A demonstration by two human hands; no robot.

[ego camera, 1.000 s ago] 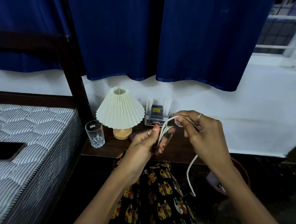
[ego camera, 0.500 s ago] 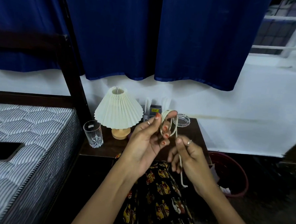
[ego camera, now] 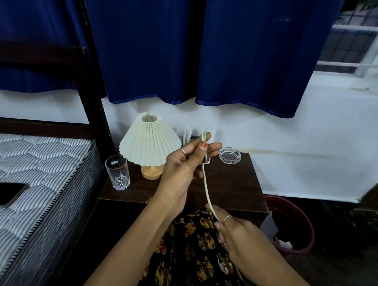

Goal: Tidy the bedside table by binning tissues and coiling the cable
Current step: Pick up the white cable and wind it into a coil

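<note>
While the left hand (ego camera: 183,166) pinches the cable (ego camera: 207,186) loops upright above the surface (ego camera: 236,185), the free length runs down-right w/ its tail gripped in the right hand (ego camera: 235,234), nearer for the next wrap.

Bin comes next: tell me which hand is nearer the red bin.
Right. The right hand pulls the cable just left of the red bin; the left hand is raised over the table.

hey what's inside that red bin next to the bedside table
The red bin holds white crumpled tissue low at its near side. A pale sheet leans at its left edge. The near wall hides the bottom.
</note>
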